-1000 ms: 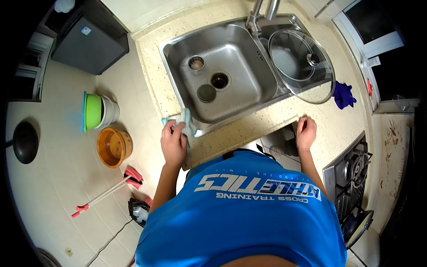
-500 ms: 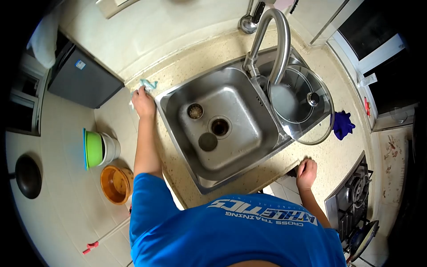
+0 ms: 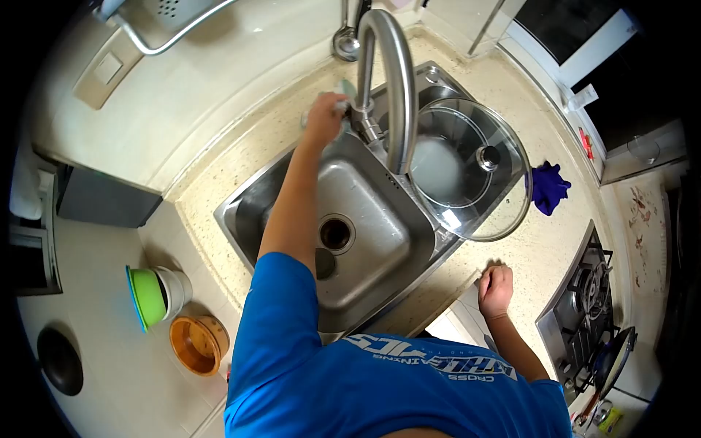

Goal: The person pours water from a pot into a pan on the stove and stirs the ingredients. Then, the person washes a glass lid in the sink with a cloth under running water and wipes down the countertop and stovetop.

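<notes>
My left hand (image 3: 325, 118) is closed on a pale green-white cloth (image 3: 347, 89), pressed to the counter behind the sink, beside the base of the faucet (image 3: 400, 87). Part of the cloth is hidden under the fingers. Below my left forearm lies the steel sink basin (image 3: 361, 219) with its drain hole (image 3: 336, 233) and a dark round strainer or cover (image 3: 325, 264), partly covered by my arm. My right hand (image 3: 496, 290) rests at the counter's front edge with its fingers curled; nothing shows in it.
A glass lid (image 3: 504, 212) covers the second basin. Right of it lies a purple cloth (image 3: 549, 188), with a gas stove (image 3: 577, 306) beyond. A ladle (image 3: 345, 44) hangs on the wall. Green (image 3: 150, 298) and orange basins (image 3: 197, 347) are at lower left.
My left hand has moved with the cloth from the counter's left corner along the back edge to the faucet base. The view has shifted; my right hand has stayed at the counter edge.
</notes>
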Available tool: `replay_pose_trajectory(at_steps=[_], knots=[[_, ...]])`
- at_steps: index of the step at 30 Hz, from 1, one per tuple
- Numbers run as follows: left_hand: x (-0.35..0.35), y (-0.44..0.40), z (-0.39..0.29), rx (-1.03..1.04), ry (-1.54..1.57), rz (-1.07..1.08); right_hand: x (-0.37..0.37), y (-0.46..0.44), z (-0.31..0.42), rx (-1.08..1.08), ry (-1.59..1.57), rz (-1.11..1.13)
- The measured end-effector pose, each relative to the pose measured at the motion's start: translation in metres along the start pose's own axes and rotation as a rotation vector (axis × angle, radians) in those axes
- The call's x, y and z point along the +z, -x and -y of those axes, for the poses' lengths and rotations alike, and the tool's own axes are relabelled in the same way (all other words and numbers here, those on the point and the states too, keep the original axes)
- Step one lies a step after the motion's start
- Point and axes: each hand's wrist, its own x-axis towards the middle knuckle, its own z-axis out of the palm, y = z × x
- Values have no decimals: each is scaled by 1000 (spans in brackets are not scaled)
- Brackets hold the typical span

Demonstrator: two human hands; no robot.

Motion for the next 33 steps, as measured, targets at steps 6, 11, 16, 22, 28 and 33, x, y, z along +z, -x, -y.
replay_pose_trajectory(at_steps=[6,11,16,22,28,33], knots=[[-20,7,-29,-149,-359,309,-5,-1,2,29,2,17],[-81,51,-43,-63,-741,231,-3,2,-1,24,-6,1],[-134,115,-47,-124,-768,1,-5,1,-3,16,-42,-41],[-181,183,-68,-261,-419,-186,-5,9,-11,40,-78,-43],[-121,191,-214,-434,129,3,-2,14,-15,41,-106,-96],[12,179,-317,-7,395,373,-4,19,-20,53,-149,-116]])
